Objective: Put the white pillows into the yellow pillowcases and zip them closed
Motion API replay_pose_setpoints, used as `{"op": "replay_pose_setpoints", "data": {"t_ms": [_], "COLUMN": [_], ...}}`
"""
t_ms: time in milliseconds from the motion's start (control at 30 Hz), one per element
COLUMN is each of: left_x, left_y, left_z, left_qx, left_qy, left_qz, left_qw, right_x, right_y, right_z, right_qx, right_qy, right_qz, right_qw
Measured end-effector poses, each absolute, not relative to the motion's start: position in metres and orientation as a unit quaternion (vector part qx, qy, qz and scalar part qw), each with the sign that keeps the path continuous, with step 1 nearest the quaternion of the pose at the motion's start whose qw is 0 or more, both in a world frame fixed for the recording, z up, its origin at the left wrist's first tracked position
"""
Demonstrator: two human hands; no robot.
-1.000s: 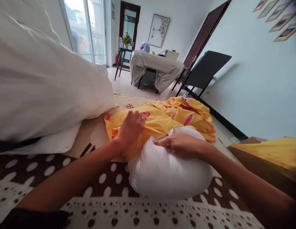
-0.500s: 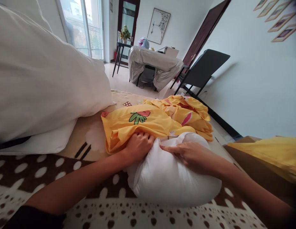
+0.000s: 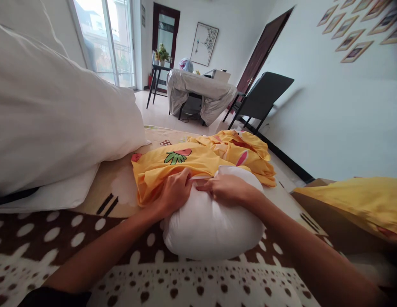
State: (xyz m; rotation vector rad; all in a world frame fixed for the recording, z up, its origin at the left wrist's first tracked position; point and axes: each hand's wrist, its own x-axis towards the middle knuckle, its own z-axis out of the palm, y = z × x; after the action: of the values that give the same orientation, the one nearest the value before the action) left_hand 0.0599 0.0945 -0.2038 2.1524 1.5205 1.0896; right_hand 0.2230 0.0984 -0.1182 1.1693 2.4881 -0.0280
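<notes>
"Where did the white pillow (image 3: 214,234) lie?"

"Right in front of the person, plump and rounded, on a spotted brown-and-white blanket (image 3: 217,279). Its far side met a rumpled yellow cloth (image 3: 198,160) printed with a red shape and green leaves."

"And the left hand (image 3: 177,189)?"

"Its fingers were curled closed over the near edge of the yellow cloth, grasping it, just beside the pillow."

"What about the right hand (image 3: 229,187)?"

"It was on top of the white pillow, index finger stretched toward the other hand, the fabric puckered beneath. The remaining fingers were bent and partly hidden, so I couldn't tell whether they gripped."

"What stood around them?"

"A big white heap of bedding (image 3: 67,119) swelled on the person's left. On the right was a cardboard box (image 3: 326,221) with yellow fabric (image 3: 355,196) over it. Well beyond, a dark chair (image 3: 264,96) stood near a draped tabletop (image 3: 203,83)."
</notes>
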Motion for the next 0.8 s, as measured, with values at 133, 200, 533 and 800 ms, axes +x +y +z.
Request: {"op": "replay_pose_setpoints", "data": {"t_ms": [133, 200, 533, 800], "left_x": [0.065, 0.067, 0.084, 0.089], "left_y": [0.078, 0.070, 0.062, 0.064], "left_z": [-0.198, -0.196, -0.186, -0.193], "left_qx": [0.765, 0.781, 0.848, 0.805], "left_qy": [0.518, 0.520, 0.492, 0.489], "left_qz": [0.354, 0.326, 0.197, 0.331], "left_qw": [0.147, 0.113, 0.001, 0.057], "right_x": [0.210, 0.213, 0.231, 0.213], "right_y": [0.093, 0.085, 0.069, 0.068], "right_z": [-0.124, -0.130, -0.140, -0.148], "right_qx": [0.489, 0.537, 0.621, 0.580], "right_qy": [0.853, 0.830, 0.776, 0.808], "right_qz": [0.033, 0.052, 0.087, 0.094], "right_qw": [0.178, 0.139, 0.069, 0.042]}}
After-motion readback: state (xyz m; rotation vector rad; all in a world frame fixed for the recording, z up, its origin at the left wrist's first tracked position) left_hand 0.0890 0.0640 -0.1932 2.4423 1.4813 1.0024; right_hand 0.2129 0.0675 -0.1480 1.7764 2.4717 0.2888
